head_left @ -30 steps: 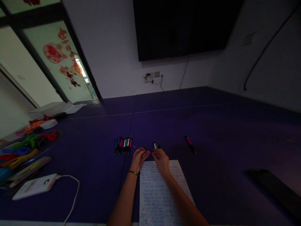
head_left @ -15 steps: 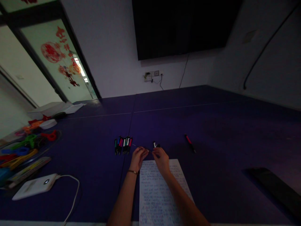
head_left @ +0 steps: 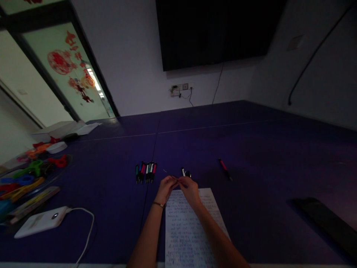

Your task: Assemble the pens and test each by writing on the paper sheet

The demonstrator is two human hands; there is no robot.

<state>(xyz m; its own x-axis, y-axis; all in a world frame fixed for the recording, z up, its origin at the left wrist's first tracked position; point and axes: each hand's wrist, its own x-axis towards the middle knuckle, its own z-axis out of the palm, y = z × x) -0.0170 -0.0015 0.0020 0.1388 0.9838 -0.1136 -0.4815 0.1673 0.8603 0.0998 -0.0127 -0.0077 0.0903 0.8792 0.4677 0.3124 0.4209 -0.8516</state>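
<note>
Both hands have drawn together since the earlier frame: my left hand [head_left: 165,188] and right hand [head_left: 190,188] now meet fingertip to fingertip, each pinched on a thin piece [head_left: 174,178], just beyond the written sheet [head_left: 192,227]; pen bundle [head_left: 145,172] lies nearby, left.

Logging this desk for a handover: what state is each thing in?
Left hand, fingers bent, tips meeting the other hand's.
Right hand, fingers bent, grip unclear.
Pens, lying bunched side by side.
Red pen, lying alone.
Sheet, flat, written on.
Power bank, cable plugged in.
Screen, dark.
</note>
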